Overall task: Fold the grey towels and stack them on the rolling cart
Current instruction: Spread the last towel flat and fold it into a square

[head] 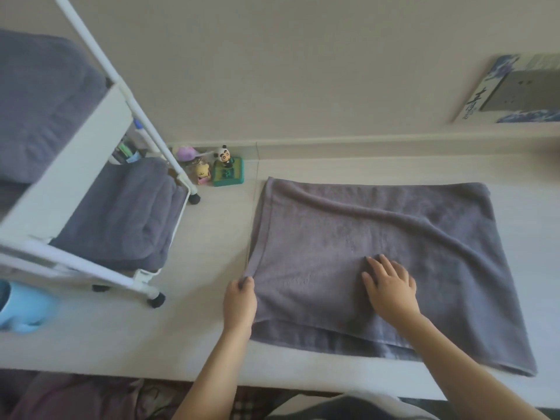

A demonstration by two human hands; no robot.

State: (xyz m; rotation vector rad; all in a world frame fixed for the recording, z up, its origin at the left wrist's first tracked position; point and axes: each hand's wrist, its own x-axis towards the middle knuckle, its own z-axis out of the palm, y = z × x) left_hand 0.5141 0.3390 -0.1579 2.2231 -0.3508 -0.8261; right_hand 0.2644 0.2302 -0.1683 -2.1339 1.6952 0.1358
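Smoothing the half-folded grey terry towel (378, 253) on the pale tabletop (206, 231), well apart from the white rolling cart (75, 189) at nine o'clock: keep your right hand (389, 287) pressing flat, fingers straight, while your left hand (239, 301) pinches the near-left corner taut.

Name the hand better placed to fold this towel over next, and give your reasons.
Left, probably. The left hand already pinches the grey towel at its left edge, ready to lift it across. The right hand lies flat on the middle, pinning it.
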